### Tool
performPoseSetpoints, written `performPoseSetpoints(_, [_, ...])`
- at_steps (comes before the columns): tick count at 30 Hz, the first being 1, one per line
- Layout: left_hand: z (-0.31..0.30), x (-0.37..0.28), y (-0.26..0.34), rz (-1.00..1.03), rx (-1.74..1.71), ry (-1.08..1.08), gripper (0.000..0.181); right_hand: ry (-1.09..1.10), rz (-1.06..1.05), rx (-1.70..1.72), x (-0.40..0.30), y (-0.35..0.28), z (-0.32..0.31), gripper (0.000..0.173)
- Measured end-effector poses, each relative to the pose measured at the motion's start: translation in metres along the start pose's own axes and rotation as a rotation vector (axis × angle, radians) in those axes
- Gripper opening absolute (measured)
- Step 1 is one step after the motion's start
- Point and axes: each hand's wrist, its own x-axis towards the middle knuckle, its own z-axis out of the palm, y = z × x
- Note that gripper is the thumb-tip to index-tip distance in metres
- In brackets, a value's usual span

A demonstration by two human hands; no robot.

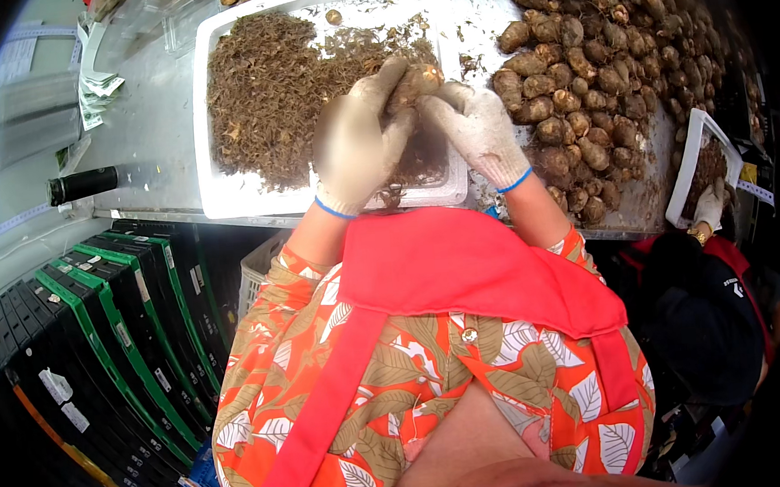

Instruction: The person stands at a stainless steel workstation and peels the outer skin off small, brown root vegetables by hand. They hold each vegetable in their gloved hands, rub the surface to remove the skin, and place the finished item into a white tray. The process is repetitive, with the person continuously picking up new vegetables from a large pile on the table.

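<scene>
Over the right part of a white foam box point(205, 121), my gloved left hand point(363, 138) grips a brown taro corm point(414, 85) between thumb and fingers. My right hand point(477, 128), in a matching pale knit glove with a blue cuff edge, has its fingertips against the corm's right side. Whether anything is pinched in those fingertips is hidden. Brown fibrous husk scraps point(260, 97) fill much of the box below. A small round corm point(333, 17) lies near the box's far side.
A large heap of taro corms point(581, 91) covers the metal table point(149, 144) on the right. At left lie a black cylinder point(83, 186) and paper labels point(96, 87). Black and green crates point(106, 314) stand below. At right, a co-worker's gloved hand point(709, 207) reaches into another foam box point(684, 175).
</scene>
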Motion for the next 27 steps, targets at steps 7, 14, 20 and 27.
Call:
performPoseSetpoints(7, [0.008,-0.001,-0.018,-0.107,-0.236,0.113,0.054,-0.454,-0.335,0.321,-0.006,-0.002,-0.015,0.024])
performPoseSetpoints(14, [-0.001,-0.005,-0.012,-0.327,-0.677,-0.010,0.041,0.108,-0.349,0.199,0.008,0.000,-0.022,0.035])
performPoseSetpoints(20, [-0.013,-0.001,-0.002,-0.351,-0.631,-0.019,0.049,0.100,-0.417,0.178,0.009,0.007,0.001,0.032])
performPoseSetpoints(27, [-0.001,-0.006,-0.002,-0.189,-0.306,-0.045,0.081,0.158,-0.107,0.294,0.000,0.005,0.014,0.024])
